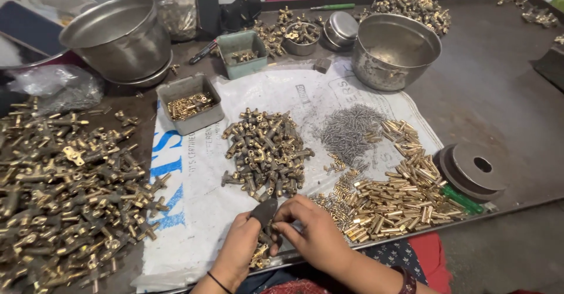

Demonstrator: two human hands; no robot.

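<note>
I see shiny brass fittings, dull steel bowls, grey matt springs, a printed woven plastic sack, and a dark, scuffed metal worktop.

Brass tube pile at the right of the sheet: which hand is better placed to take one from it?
The right hand, probably. It lies right beside the brass tube pile, while the left hand sits farther away, pinching the dark brass fitting that both hands hold.
</note>
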